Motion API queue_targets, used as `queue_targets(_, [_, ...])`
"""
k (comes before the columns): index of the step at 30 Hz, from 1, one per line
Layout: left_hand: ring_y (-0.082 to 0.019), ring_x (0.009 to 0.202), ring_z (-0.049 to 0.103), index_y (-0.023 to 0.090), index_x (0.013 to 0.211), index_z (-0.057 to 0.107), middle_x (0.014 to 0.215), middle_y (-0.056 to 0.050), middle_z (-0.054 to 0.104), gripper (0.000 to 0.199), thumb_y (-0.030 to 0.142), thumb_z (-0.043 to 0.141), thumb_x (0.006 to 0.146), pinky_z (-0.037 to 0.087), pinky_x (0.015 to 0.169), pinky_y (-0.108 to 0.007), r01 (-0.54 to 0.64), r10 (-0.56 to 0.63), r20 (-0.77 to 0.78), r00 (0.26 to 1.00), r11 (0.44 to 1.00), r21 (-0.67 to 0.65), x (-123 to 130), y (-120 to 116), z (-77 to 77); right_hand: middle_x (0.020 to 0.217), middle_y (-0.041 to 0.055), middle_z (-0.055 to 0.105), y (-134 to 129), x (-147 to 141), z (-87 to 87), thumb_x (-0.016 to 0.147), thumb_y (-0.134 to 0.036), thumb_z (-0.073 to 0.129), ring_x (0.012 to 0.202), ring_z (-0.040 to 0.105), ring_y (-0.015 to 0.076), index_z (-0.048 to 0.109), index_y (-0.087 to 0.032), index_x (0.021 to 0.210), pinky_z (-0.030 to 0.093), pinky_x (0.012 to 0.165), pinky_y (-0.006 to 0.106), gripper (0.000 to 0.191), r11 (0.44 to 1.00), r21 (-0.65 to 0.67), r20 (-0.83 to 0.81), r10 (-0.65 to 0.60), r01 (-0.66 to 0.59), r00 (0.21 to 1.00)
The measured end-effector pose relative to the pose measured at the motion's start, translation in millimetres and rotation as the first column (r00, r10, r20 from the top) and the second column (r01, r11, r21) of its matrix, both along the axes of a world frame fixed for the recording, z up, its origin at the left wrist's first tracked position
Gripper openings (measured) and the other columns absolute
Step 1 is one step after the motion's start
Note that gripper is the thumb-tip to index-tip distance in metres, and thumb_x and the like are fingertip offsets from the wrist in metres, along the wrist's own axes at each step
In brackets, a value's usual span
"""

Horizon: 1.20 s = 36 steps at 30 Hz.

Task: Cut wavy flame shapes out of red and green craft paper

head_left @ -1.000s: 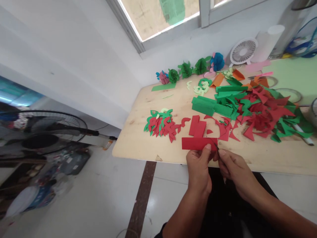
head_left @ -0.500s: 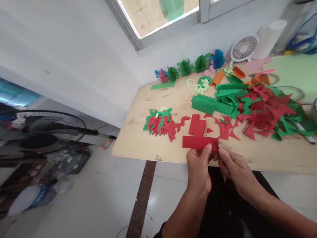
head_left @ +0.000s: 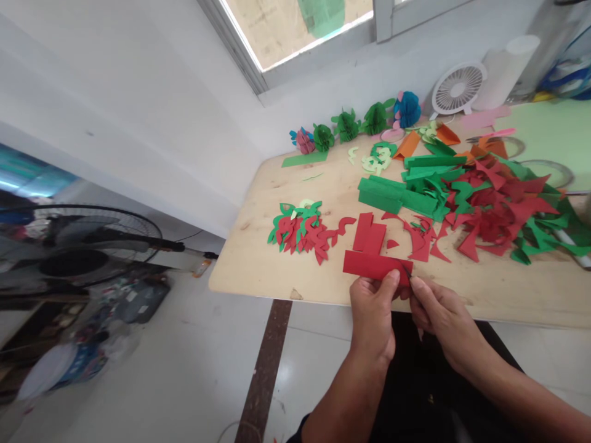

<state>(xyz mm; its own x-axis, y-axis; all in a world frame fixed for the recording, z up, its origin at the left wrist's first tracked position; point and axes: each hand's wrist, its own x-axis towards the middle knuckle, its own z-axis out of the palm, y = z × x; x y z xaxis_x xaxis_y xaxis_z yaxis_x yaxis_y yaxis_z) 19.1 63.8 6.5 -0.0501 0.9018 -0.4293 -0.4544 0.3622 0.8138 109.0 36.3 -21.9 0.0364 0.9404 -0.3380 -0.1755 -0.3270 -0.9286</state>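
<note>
At the front edge of the table, my left hand (head_left: 373,307) pinches a folded strip of red paper (head_left: 364,264), thumb on top and fingers underneath. My right hand (head_left: 436,307) is closed around scissors (head_left: 409,272); their thin dark blades lie at the strip's right end, and the handles are hidden in the fingers. Just beyond the strip lie more folded red paper pieces (head_left: 369,231). Left of these is a heap of red and green curved cut-outs (head_left: 300,231). Red paper offcuts (head_left: 494,209) are piled to the right, mixed with green ones.
Folded green paper (head_left: 381,194) lies behind the red pieces. Green paper honeycomb figures (head_left: 346,126) and a blue one (head_left: 407,109) stand along the wall. A small white fan (head_left: 458,90) is at the back right. A large floor fan (head_left: 74,261) stands left of the table.
The red strip tilts slightly more, its right end lower. Both hands keep their grip, the blades still at the strip's right end. The whole view has shifted a little.
</note>
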Motion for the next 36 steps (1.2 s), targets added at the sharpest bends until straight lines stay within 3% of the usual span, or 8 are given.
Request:
queue_targets(14, [-0.01, 0.054, 0.049, 0.011, 0.064, 0.064, 0.057, -0.002, 0.056, 0.021, 0.03, 0.073, 0.063, 0.043, 0.057, -0.025, 0.005, -0.005, -0.015, 1.0, 1.0, -0.003, -0.9, 0.8, -1.4, 0.046, -0.006, 0.032, 1.1, 1.5, -1.2, 0.087, -0.055, 0.045, 0.042, 0.027, 0.0094, 0.042, -0.021, 0.056, 0.021, 0.039, 0.024, 0.047, 1.0, 0.019, 0.057, 0.022, -0.023, 0.998])
queue_targets(27, [-0.009, 0.05, 0.046, 0.012, 0.063, 0.062, 0.056, 0.0, 0.055, 0.019, 0.029, 0.07, 0.066, 0.04, 0.055, -0.025, 0.032, -0.032, 0.011, 0.999, 0.999, 0.001, -2.8, 2.5, -0.9, 0.044, -0.0069, 0.031, 2.2, 2.2, -1.9, 0.087, -0.057, 0.045, 0.04, 0.026, 0.0095, 0.052, -0.02, 0.063, 0.022, 0.039, 0.025, 0.045, 0.999, 0.01, 0.087, 0.039, -0.04, 0.995])
queue_targets(36, [-0.009, 0.051, 0.047, 0.013, 0.061, 0.06, 0.054, 0.0, 0.054, 0.018, 0.027, 0.067, 0.068, 0.041, 0.057, -0.025, 0.06, -0.059, -0.04, 0.997, 0.998, 0.008, -3.3, 4.0, -2.8, 0.045, -0.0062, 0.031, 4.1, 3.8, -0.2, 0.087, -0.056, 0.044, 0.041, 0.027, 0.01, 0.046, -0.021, 0.057, 0.026, 0.04, 0.025, 0.046, 0.999, 0.012, 0.103, 0.04, -0.042, 0.994])
